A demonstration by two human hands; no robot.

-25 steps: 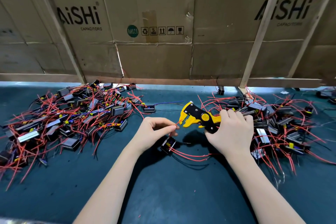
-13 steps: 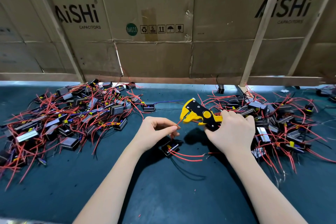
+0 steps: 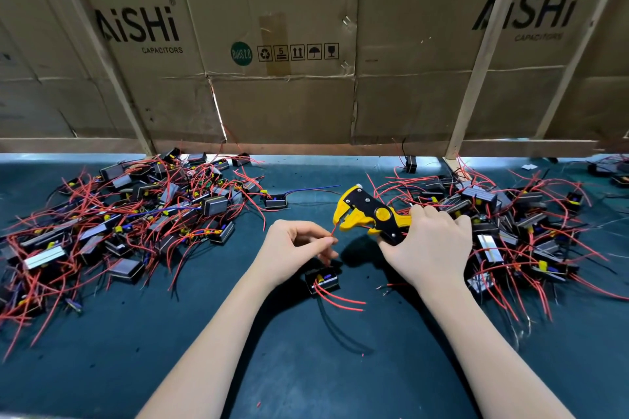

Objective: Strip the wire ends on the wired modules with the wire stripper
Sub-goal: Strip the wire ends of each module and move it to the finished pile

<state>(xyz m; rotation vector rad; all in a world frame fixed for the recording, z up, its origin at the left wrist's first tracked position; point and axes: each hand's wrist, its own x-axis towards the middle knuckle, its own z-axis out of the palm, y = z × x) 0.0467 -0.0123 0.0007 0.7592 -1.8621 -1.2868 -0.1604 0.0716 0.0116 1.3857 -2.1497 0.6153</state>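
Note:
My right hand [image 3: 430,247] grips the handles of a yellow and black wire stripper [image 3: 369,214], whose jaws point left. My left hand [image 3: 294,250] pinches a thin red wire [image 3: 333,233] between thumb and forefinger, and the wire's tip reaches the stripper's jaws. That wire leads down to a small black module [image 3: 322,279] lying on the dark mat just below my left hand. Two more red wires [image 3: 340,301] and a black one trail from the module toward me.
A big heap of black modules with red wires [image 3: 129,214] covers the mat on the left. A second heap [image 3: 517,231] lies on the right behind my right hand. One lone module [image 3: 275,202] sits between them. Cardboard sheets on wooden battens [image 3: 289,78] close off the back.
The module's red wires have swung from lying toward my right hand to pointing toward me. My left hand shifted slightly and still holds one wire at the jaws. The stripper barely moved.

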